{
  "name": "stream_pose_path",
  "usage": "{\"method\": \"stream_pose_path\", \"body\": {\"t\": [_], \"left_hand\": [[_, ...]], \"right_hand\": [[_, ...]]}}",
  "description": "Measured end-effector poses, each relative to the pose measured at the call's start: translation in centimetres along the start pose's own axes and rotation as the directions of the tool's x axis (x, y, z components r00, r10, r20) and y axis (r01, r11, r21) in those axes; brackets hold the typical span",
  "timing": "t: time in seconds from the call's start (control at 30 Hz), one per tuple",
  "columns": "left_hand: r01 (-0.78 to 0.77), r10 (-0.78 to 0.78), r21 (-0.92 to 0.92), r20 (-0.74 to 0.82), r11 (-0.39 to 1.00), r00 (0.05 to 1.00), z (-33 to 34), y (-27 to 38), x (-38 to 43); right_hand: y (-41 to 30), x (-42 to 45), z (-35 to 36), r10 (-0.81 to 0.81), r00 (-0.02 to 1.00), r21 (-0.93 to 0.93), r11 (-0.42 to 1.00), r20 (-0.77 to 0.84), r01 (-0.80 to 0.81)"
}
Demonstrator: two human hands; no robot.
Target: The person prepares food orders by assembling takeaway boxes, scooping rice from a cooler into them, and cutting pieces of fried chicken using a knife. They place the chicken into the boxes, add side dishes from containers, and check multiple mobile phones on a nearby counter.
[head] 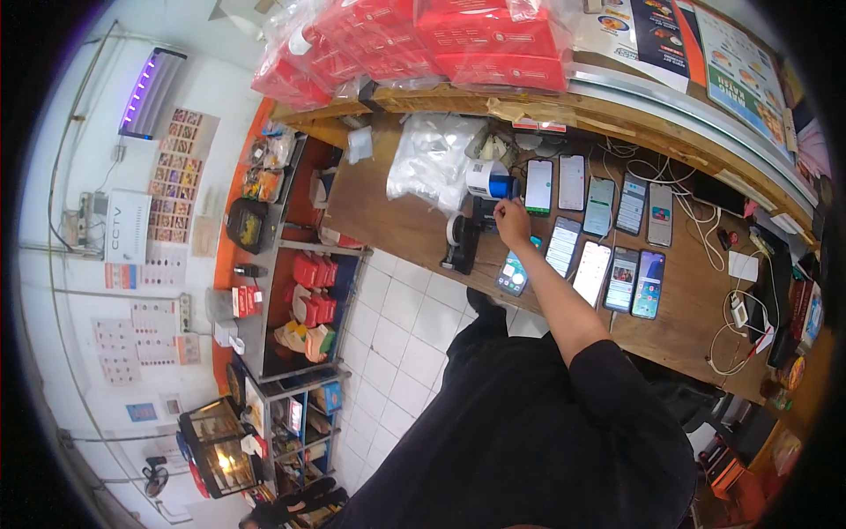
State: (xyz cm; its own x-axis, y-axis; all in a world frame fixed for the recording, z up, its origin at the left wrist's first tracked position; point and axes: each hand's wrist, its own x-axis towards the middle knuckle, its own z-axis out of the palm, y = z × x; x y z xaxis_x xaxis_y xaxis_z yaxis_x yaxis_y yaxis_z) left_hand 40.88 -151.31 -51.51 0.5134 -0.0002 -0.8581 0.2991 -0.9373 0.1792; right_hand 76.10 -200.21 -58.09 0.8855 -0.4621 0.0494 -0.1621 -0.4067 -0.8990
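Note:
My right hand [512, 221] reaches over the wooden table [360, 192], its fingers curled beside a blue cylindrical object [501, 187]. I cannot tell whether the fingers hold anything. Against the blue object lies a white roll [477, 177] bearing printing. A small black device [486, 215] sits just left of my hand, partly hidden. Nearer the front edge stands a black tape dispenser [462, 248]. Several lit smartphones lie in two rough rows, among them one below my wrist [519, 268] and one with a green strip [538, 186] beyond my hand. My left hand is out of view.
Clear plastic bags [433, 162] are heaped at the back of the table. White cables [704, 225] tangle on the right. Overhead, a wooden shelf [436, 99] carries wrapped red boxes [492, 43]. Left of the tiled floor [396, 324], a metal counter [264, 330] holds food packaging and a lit display warmer [221, 449].

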Motion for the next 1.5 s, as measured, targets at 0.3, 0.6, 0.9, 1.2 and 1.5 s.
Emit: {"method": "stream_pose_path", "body": {"t": [0.3,0.6,0.9,1.2,1.5], "left_hand": [[-0.021,0.017,-0.164,-0.023,0.986,1.000,-8.2,-8.6,7.5],[-0.168,0.148,-0.222,-0.106,0.960,0.983,-20.8,-15.9,20.2],[-0.092,0.098,-0.235,0.012,0.967,0.995,-25.5,-23.9,24.6],[-0.124,0.145,-0.205,0.091,0.971,0.985,-28.2,-22.6,26.4],[-0.297,0.303,-0.197,0.001,0.934,0.953,-34.9,-15.5,29.9]], "right_hand": [[-1.5,-1.2,2.2,-0.105,0.914,-0.121,0.991,-0.393,0.062],[-2.8,-0.8,3.5,-0.062,0.919,-0.224,0.974,-0.390,-0.029],[-5.5,-2.7,7.2,-0.160,0.858,-0.358,0.933,-0.488,-0.029],[-12.9,-3.7,9.6,0.032,0.916,-0.049,0.997,-0.399,-0.056],[-32.8,-1.5,3.3,0.039,0.999,0.812,0.582,0.035,-0.051]]}}
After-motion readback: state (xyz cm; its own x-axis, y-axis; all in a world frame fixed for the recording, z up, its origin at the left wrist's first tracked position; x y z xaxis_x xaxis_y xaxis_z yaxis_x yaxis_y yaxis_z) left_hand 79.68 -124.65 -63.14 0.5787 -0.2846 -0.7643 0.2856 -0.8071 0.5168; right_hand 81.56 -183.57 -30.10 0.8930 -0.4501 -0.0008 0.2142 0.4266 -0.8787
